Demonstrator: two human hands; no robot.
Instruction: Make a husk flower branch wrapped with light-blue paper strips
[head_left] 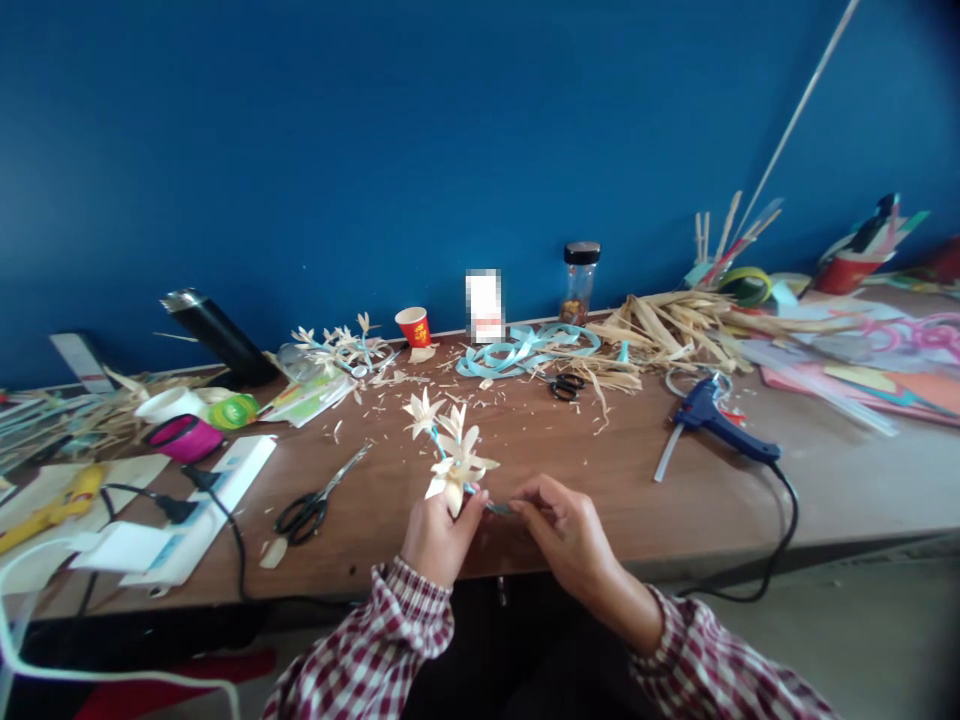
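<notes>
My left hand is closed around the stems of a spray of cream husk flowers, held upright over the table's front edge. Light blue wrapping shows on the stem between the blossoms. From the flowers a short strip of blue ribbon runs across to my right hand, whose thumb and forefinger pinch its end. Part of the stem is hidden behind my left fingers. Left of my hands, black-handled scissors lie with their blades pointing away.
A blue glue gun lies at right, its cord hanging off the edge. At left are a white power strip and a yellow glue gun. Behind lie blue ribbon, dry husks, a red paper cup and a jar.
</notes>
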